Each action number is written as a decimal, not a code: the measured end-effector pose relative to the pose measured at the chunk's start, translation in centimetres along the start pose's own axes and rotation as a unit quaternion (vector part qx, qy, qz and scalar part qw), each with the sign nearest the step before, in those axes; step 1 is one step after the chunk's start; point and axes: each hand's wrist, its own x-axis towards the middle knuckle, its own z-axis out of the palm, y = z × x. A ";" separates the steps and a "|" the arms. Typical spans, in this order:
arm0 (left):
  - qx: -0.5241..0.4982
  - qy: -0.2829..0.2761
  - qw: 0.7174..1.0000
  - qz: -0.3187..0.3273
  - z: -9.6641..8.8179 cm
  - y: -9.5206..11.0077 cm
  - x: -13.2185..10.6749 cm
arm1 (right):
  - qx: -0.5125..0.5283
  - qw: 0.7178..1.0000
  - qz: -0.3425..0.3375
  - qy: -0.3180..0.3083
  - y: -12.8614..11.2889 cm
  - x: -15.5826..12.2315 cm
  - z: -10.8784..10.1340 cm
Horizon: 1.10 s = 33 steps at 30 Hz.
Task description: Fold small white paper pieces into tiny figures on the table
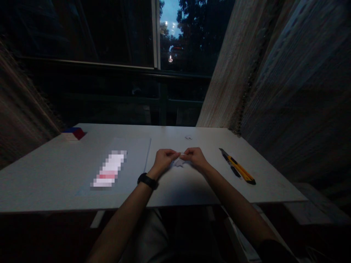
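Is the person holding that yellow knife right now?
No: the yellow knife lies on the table beside the right hand, while it and the left hand pinch a small white paper.

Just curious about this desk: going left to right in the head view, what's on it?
First a red-and-blue block, paper sheet, left hand, small white paper, right hand, yellow utility knife.

Desk (41,175) showing as smooth matt white board. Small paper piece (179,162), pinched between left hand (163,160) and right hand (196,157), looking thin, white, creased, matt. Flat sheet (134,153) lying as pale matt paper. Utility knife (238,166) showing yellow-black plastic body, slight sheen, dull metal blade tip. Watch (147,180) appearing as matt black strap. Curtain (287,91) hanging as coarse ribbed cloth. Window (109,33) glass looking glossy.
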 end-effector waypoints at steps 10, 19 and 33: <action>0.128 0.124 0.981 0.074 -0.5 0.1 0.2 | 0.044 0.998 -0.007 0.054 0.7 0.3 0.5; -0.065 -0.029 0.997 -0.038 -0.2 0.8 -0.2 | -0.087 0.980 -0.142 0.111 0.5 0.2 0.2; -0.112 0.023 0.993 -0.043 -0.2 0.7 0.0 | 0.094 0.994 -0.046 0.027 0.3 0.3 -0.3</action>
